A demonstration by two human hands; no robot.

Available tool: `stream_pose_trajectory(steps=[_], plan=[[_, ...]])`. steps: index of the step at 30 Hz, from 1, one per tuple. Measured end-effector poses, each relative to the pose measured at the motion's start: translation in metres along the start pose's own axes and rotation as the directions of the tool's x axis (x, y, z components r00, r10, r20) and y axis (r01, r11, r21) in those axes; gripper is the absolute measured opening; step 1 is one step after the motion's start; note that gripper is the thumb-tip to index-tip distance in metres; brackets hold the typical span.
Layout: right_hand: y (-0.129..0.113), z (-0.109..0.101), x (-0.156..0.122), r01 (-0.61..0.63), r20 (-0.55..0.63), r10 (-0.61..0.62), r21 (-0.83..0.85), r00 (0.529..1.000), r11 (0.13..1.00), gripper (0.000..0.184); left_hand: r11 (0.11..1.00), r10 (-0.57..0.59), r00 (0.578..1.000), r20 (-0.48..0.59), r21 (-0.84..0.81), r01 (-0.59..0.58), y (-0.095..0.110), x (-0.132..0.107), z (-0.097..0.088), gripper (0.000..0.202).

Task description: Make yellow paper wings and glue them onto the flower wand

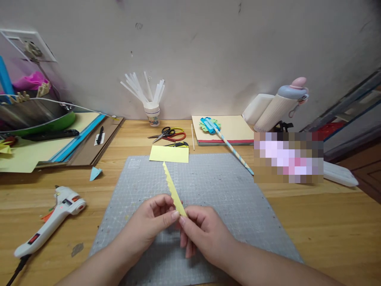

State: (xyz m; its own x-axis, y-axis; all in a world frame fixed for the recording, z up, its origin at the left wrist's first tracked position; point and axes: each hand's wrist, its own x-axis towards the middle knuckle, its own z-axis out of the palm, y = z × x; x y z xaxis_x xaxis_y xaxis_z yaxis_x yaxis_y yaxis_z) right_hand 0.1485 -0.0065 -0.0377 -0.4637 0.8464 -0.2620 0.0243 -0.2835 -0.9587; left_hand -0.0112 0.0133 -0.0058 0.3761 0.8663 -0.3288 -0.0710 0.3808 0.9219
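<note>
A narrow yellow paper strip [173,188] with a scalloped left edge is held up over the grey cutting mat [238,222]. My left hand [159,216] pinches the strip's near end between thumb and fingers. Right beside it, my right hand [206,230] grips the same end, its thumb on the paper and its lower fingers hanging below. Past the strip's far tip, a yellow paper rectangle [169,154] lies across the mat's back edge. Behind that are a utility knife [178,144] and scissors [166,133].
At left lies a white glue gun [59,214] with its cord, near a blue paper scrap [95,173]. A paper cup [153,114] of white sticks stands by the wall. A paper flower [210,125] on a striped stick rests on a paper stack. A bottle [275,105] leans at right.
</note>
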Motion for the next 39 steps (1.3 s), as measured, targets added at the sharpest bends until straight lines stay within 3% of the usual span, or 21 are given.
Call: stream_pose_trajectory(steps=[7,19,25,31,35,39], plan=[[-0.004,-0.002,-0.003,0.039,-0.009,-0.041,-0.119,0.999,0.992,0.028,1.0,0.013,0.999,0.05,0.004,-0.014,-0.004,0.0,-0.005,0.021],[-0.004,-0.001,-0.005,0.009,0.011,-0.008,-0.094,1.0,0.996,0.029,0.959,-0.044,0.964,0.263,-0.259,0.114,-0.006,-0.004,-0.001,0.019],[-0.002,0.002,-0.005,-0.033,0.079,0.033,-0.009,0.996,0.999,0.025,0.953,-0.059,0.975,0.215,-0.278,0.119,-0.005,-0.002,0.0,0.02],[-0.003,0.002,-0.002,-0.054,0.144,0.04,0.098,0.989,0.994,0.035,0.95,-0.055,0.972,0.228,-0.288,0.122,-0.007,-0.004,0.002,0.019],[-0.006,-0.001,0.005,-0.1,0.293,-0.001,0.327,0.956,0.94,0.044,0.945,-0.044,0.986,0.158,-0.313,0.092,-0.006,-0.004,-0.001,0.019],[-0.011,-0.009,0.009,-0.12,0.393,-0.063,0.424,0.918,0.898,0.039,0.93,-0.038,0.999,0.017,-0.366,0.042,-0.004,-0.001,-0.006,0.02]])
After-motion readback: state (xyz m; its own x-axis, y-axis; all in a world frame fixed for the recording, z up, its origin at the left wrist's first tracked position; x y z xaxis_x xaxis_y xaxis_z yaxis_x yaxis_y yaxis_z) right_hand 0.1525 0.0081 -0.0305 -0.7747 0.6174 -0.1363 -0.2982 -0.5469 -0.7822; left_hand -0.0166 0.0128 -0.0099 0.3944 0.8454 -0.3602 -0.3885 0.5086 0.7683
